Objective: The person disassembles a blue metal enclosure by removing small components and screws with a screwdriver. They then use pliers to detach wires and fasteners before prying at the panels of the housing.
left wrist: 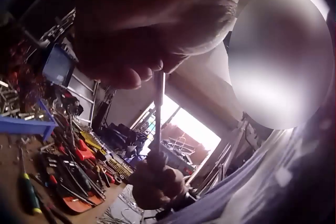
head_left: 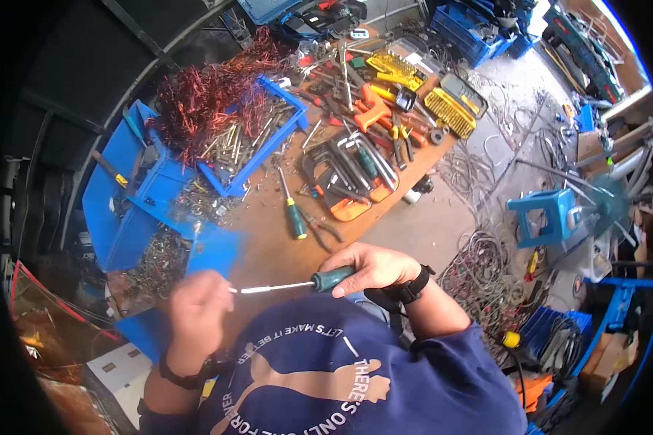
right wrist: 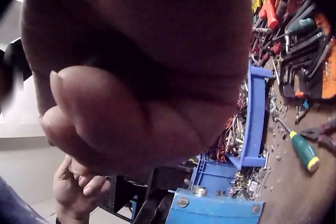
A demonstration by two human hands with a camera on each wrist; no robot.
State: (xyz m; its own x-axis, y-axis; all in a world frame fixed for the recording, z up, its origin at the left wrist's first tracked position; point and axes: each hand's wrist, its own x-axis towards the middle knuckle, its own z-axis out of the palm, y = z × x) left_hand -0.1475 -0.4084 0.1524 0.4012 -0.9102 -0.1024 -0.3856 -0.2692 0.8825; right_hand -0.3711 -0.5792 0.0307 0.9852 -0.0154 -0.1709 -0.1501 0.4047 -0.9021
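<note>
My right hand point(head_left: 381, 268) grips the dark green handle of a screwdriver point(head_left: 330, 280), its shaft level and pointing left. The shaft thickens into a bright sleeve towards the tip. Blurred in the head view, my left hand point(head_left: 196, 308) has its fingers curled at that tip and pinches a small bright metal piece point(head_left: 232, 291). In the left wrist view the shaft point(left wrist: 159, 98) runs from the right hand point(left wrist: 157, 187) up to the left fingertips. The right wrist view shows mostly my curled right fingers point(right wrist: 110, 113), which hide the screwdriver.
On the wooden table point(head_left: 268, 225) lie a green-and-yellow screwdriver point(head_left: 294, 217), pliers point(head_left: 323, 230) and an orange-edged holder with hex keys point(head_left: 352, 174). Behind are a blue tray point(head_left: 257, 163) of metal parts, red wire point(head_left: 210, 94) and yellow bit cases point(head_left: 453, 109). Blue bins point(head_left: 123, 203) stand left.
</note>
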